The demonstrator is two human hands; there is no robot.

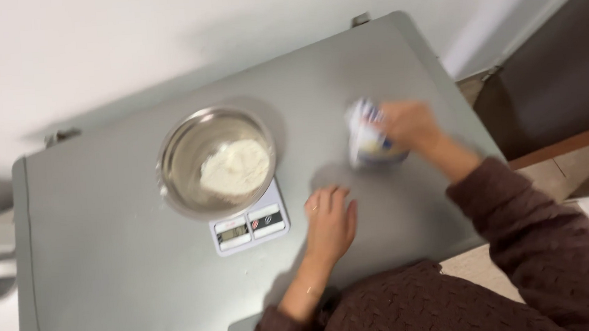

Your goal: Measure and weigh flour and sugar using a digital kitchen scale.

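1. Looking down through the head camera, I see my right hand (409, 124) closed around the top of a white and blue paper bag (370, 139), which stands on the grey surface (108, 268) to the right of the bowl. The grip at the top seems meant to steady the bag upright; motion blur hides exactly how tightly my fingers curl.
2. My left hand (330, 225) lies flat and empty on the surface, fingers stretched and close together, just right of the scale, probably bracing me.
3. One steel bowl (217, 160) sits on one small white kitchen scale (250, 225), so its contents weigh in; a single heap of white powder (236, 169) lies inside.
4. Counting: two hands, one bag, one bowl, one scale.
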